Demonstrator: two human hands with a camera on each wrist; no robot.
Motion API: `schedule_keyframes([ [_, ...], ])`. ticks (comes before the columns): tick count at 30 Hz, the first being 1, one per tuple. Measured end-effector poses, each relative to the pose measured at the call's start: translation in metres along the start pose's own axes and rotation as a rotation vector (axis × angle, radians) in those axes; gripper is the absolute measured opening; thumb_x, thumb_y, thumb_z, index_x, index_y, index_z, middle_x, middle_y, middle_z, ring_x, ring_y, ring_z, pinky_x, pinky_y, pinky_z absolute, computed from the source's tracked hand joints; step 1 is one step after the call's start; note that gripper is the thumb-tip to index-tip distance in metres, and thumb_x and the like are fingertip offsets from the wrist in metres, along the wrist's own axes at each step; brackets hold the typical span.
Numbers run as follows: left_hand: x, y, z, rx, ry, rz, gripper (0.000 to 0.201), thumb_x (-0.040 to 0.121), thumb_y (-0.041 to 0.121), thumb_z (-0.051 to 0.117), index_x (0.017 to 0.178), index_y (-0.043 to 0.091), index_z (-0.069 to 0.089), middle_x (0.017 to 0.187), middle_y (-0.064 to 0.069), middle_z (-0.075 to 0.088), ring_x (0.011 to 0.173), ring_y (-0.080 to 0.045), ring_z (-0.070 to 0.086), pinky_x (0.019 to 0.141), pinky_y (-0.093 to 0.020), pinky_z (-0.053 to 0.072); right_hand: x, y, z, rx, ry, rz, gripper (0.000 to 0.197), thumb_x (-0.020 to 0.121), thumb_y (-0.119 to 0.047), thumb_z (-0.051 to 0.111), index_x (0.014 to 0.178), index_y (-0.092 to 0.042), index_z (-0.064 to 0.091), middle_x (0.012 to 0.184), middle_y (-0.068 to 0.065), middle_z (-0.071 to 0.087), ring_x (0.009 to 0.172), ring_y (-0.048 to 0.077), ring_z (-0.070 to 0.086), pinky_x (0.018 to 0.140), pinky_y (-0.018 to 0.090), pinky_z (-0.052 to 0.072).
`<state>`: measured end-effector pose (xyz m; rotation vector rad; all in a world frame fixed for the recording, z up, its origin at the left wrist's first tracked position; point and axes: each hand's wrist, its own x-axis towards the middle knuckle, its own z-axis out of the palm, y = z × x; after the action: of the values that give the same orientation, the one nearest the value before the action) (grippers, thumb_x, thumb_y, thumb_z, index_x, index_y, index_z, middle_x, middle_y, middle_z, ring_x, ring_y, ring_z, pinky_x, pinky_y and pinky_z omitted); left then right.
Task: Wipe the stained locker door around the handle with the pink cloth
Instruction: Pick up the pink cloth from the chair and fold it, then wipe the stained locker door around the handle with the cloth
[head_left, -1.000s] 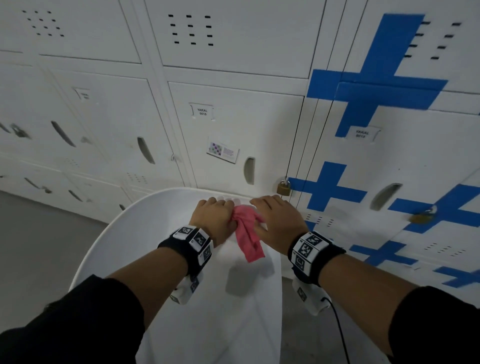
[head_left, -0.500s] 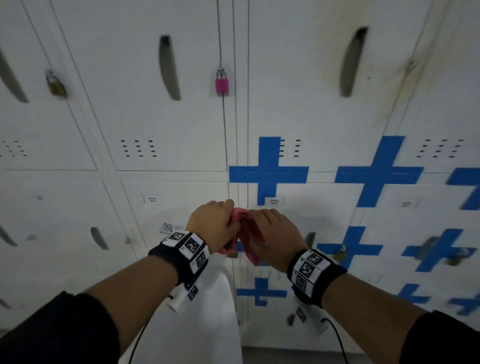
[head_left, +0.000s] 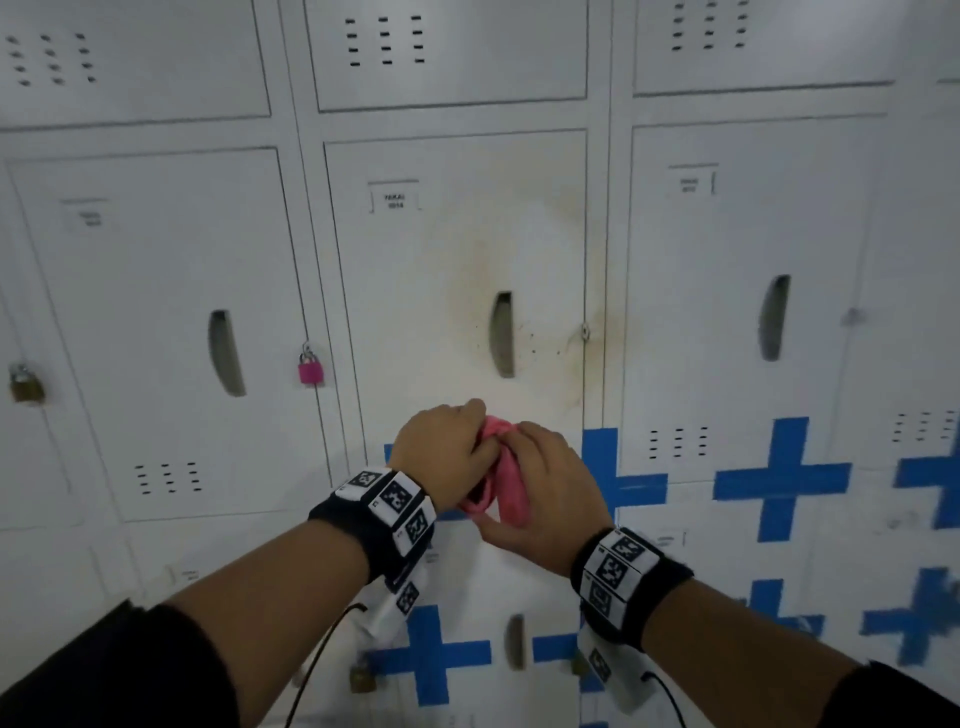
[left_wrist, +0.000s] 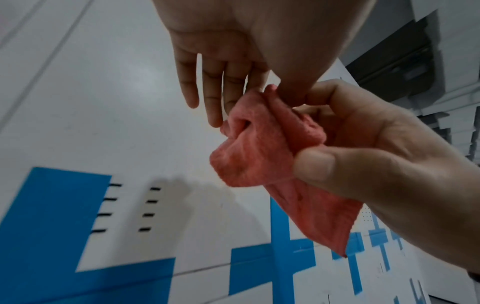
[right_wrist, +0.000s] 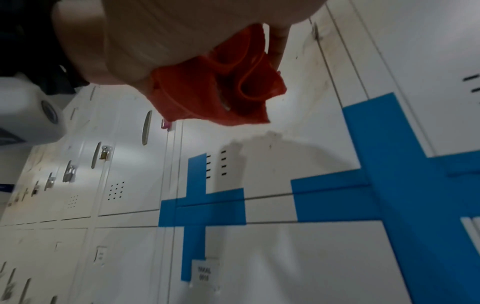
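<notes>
Presently both hands, left (head_left: 441, 449) and right (head_left: 545, 483), pinch the bunched cloth (head_left: 501, 480) at 6 o'clock below the handle (head_left: 503, 335), probably wadding it before wiping the stain (head_left: 524, 244).

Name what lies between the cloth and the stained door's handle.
Head view: only bare, stained door separates pink cloth from handle.

Black sleeves (head_left: 119, 670), black wristbands (head_left: 382, 512) with square black-and-white markers, thin black cables (head_left: 322, 660) below.
</notes>
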<state>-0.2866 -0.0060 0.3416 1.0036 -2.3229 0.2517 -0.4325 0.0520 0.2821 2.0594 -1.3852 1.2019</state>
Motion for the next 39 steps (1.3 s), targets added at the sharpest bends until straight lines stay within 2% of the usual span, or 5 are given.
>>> schedule_keyframes([
  [6, 0.030, 0.039, -0.011, -0.056, 0.062, -0.045, 0.023, 0.094, 0.036, 0.046, 0.081, 0.017, 0.043, 0.070, -0.001, 0.056, 0.065, -0.024, 0.054, 0.061, -0.036, 0.044, 0.011, 0.031, -0.019, -0.075, 0.038, 0.004, 0.091, 0.069, -0.067, 0.065, 0.138, -0.014, 0.039, 0.140, 0.005, 0.045, 0.126, 0.022, 0.042, 0.103, 0.038, 0.042],
  [16, 0.043, 0.044, -0.025, -0.074, 0.167, -0.022, 0.029, 0.092, 0.042, 0.044, 0.085, 0.016, 0.055, 0.079, -0.001, 0.065, 0.071, -0.021, 0.060, 0.069, -0.043, 0.051, 0.033, 0.046, -0.018, 0.033, 0.232, -0.062, 0.051, 0.089, -0.021, 0.056, 0.137, -0.006, 0.047, 0.141, 0.014, 0.044, 0.121, 0.027, 0.050, 0.092, 0.039, 0.055],
  [22, 0.044, 0.020, -0.037, -0.020, 0.228, 0.097, 0.049, 0.092, 0.048, 0.032, 0.122, 0.019, 0.058, 0.111, -0.002, 0.068, 0.098, -0.021, 0.060, 0.088, -0.041, 0.047, 0.059, 0.048, -0.025, -0.036, 0.341, -0.088, 0.051, 0.087, -0.010, 0.060, 0.137, -0.003, 0.049, 0.134, 0.018, 0.046, 0.115, 0.033, 0.052, 0.086, 0.041, 0.056],
  [29, 0.040, -0.026, -0.035, 0.260, 0.169, 0.038, 0.070, 0.089, 0.043, 0.044, 0.149, 0.013, 0.025, 0.160, -0.011, 0.020, 0.146, -0.028, 0.019, 0.118, -0.042, 0.017, 0.096, 0.056, -0.042, -0.145, 0.406, -0.031, 0.055, 0.084, -0.014, 0.070, 0.134, -0.003, 0.050, 0.128, 0.020, 0.050, 0.110, 0.035, 0.052, 0.084, 0.041, 0.054],
  [39, 0.054, -0.072, -0.016, 0.404, 0.122, -0.113, 0.122, 0.077, 0.072, 0.049, 0.145, 0.007, -0.028, 0.153, -0.015, -0.037, 0.142, -0.034, -0.031, 0.119, -0.056, -0.003, 0.155, 0.052, -0.045, -0.316, 0.362, 0.051, 0.055, 0.090, -0.031, 0.047, 0.136, -0.003, 0.045, 0.134, 0.021, 0.046, 0.117, 0.037, 0.046, 0.088, 0.044, 0.053],
])
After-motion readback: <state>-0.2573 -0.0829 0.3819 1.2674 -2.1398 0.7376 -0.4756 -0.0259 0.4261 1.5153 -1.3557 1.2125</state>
